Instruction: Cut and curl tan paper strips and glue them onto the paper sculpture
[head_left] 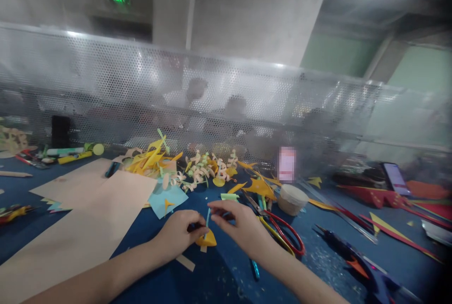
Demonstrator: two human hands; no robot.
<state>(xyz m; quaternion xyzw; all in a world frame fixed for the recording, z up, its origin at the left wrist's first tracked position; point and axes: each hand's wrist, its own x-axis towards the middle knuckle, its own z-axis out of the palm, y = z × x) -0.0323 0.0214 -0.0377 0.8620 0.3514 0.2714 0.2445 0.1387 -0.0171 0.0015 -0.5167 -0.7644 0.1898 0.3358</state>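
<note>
Both hands meet low in the middle of the head view. My left hand (181, 232) is closed, its thumb and fingers pinching at a small yellow folded paper piece (207, 238) just above the table. A thin light-blue strip (207, 218) stands nearly upright from that yellow piece. At the strip's upper end are the curved fingertips of my right hand (236, 221), which appear to pinch it. Under the yellow piece lies a small pale paper scrap (204, 249), and a longer pale strip (185, 262) rests in front.
Red-handled scissors (287, 233) lie beside my right wrist. Further right is a dark-blue glue gun (356, 257). A white tub (292, 199), yellow paper scraps (150, 156) and curled paper pieces (212, 167) sit behind. Large pale sheets (88, 219) spread at left; a perforated metal screen (158, 92) stands behind.
</note>
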